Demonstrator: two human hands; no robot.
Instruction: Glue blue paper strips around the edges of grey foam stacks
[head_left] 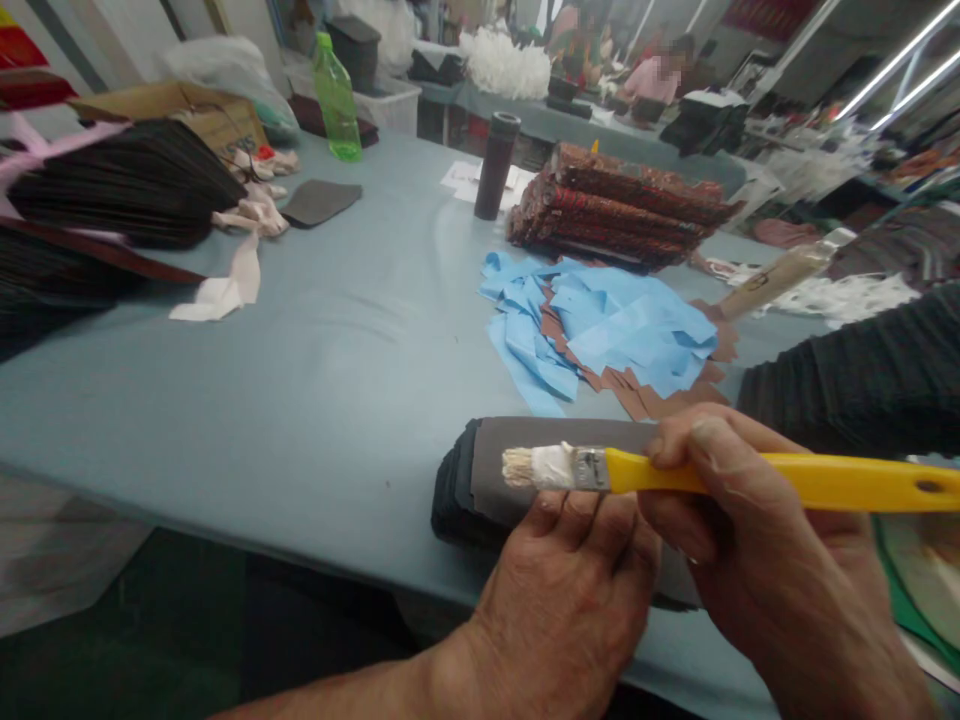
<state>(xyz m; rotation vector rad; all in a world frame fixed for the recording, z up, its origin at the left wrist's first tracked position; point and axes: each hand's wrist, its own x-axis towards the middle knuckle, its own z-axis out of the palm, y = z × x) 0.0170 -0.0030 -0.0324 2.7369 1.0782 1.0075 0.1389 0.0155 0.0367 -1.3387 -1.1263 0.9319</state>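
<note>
One brush (787, 478) lies level across the near right of the view, its yellow handle running out past the right edge. Its short bristles, caked with white paste, point left. The right hand (750, 545) is closed round the handle just behind the metal band, thumb on top. The bristles hang over one grey stack (491, 455) of thin dark sheets at the near edge of the table (337, 350). I cannot tell if they touch the top sheet. The left hand (577, 590) grips nothing. It lies flat with fingers loosely spread, fingertips on the stack right below the brush head.

Just beyond the stack is one loose heap of blue scraps (600, 330), with brown scraps (645, 395) under and beside it. Behind those sits one patterned pile (622, 205) of about four red-brown layers. One dark tumbler (496, 165) stands to its left and one green bottle (335, 95) further back. At far left are two black fanned bundles (127, 180), with pale strips (232, 280) and one grey patch (319, 200) next to them.

A dark ribbed sleeve (862, 385), probably a co-worker's, comes in from the right just above the handle and cuts off that side of the table. A tan bottle (780, 280) lies beyond it.
</note>
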